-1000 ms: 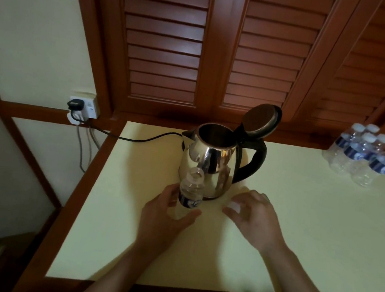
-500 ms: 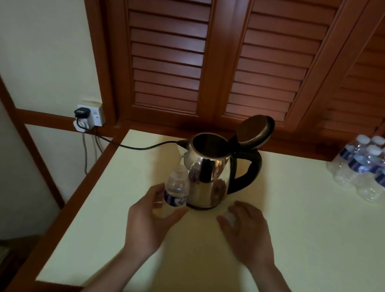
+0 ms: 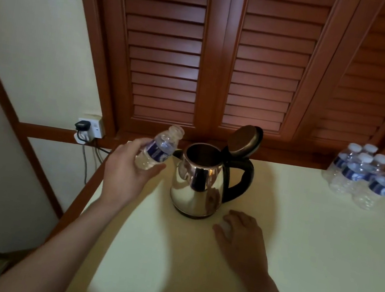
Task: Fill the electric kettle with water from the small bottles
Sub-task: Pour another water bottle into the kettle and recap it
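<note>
Kettle: a shiny steel electric kettle (image 3: 197, 184) stands upright on the pale table (image 3: 296, 250), left of the middle, black handle to the right and spout to the left.
Kettle lid: the lid (image 3: 246, 140) is hinged back and stands open above the handle; the inside looks dark, and any water level cannot be told.
Held bottle: a small clear bottle (image 3: 158, 148) with a blue label is off the table, just left of the kettle's spout, tilted so its neck points up and to the right toward the kettle's mouth. Its neck is uncapped; the clear lower part seems to hold water.
Left hand: the left hand (image 3: 127, 170) is wrapped around the lower half of that bottle, thumb on the near side.
Right hand: the right hand (image 3: 242, 239) rests palm down on the table just near and right of the kettle's base, fingers curled loosely over something small and pale; what it is cannot be told.
Spare bottles: a cluster of capped bottles (image 3: 363, 175) with white caps stands at the far right of the table, well apart from the kettle.
Power: a cord runs left from the kettle to a wall socket (image 3: 89, 127).
</note>
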`<action>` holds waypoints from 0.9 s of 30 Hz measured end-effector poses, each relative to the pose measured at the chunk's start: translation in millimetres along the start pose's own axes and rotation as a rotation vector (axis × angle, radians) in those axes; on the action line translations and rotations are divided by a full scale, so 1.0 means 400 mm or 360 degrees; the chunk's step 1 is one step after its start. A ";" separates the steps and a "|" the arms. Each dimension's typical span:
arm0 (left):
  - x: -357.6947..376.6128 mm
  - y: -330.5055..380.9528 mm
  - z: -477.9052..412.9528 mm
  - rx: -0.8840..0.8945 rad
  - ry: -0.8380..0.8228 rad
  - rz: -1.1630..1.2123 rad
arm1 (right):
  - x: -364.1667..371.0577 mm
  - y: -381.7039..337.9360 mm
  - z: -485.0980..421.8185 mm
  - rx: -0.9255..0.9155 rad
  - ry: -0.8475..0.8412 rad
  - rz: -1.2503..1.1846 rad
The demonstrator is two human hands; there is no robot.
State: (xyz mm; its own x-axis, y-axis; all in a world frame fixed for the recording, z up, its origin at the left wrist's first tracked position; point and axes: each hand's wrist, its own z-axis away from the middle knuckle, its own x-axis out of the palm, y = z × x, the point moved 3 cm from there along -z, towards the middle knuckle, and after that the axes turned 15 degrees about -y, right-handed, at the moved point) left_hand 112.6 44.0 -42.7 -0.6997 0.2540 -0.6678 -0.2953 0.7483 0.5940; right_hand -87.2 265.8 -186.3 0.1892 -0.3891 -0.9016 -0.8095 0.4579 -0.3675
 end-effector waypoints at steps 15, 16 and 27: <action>-0.047 0.030 -0.109 0.0321 -0.0130 -0.0808 | -0.002 0.000 0.004 0.0005 -0.0025 -0.0028; -0.049 0.033 -0.112 0.0327 -0.0129 -0.0839 | -0.002 0.000 0.004 0.0006 -0.0029 -0.0027; -0.054 0.042 -0.116 0.0332 -0.0114 -0.0924 | 0.003 0.000 0.002 0.0013 -0.0045 -0.0006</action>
State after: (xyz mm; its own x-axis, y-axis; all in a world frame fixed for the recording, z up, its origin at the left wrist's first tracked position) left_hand 92.3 22.7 2.6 -0.4155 -0.1954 -0.8883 -0.4760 0.8790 0.0293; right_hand -86.3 266.0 -187.5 0.2079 -0.3683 -0.9061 -0.8042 0.4629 -0.3727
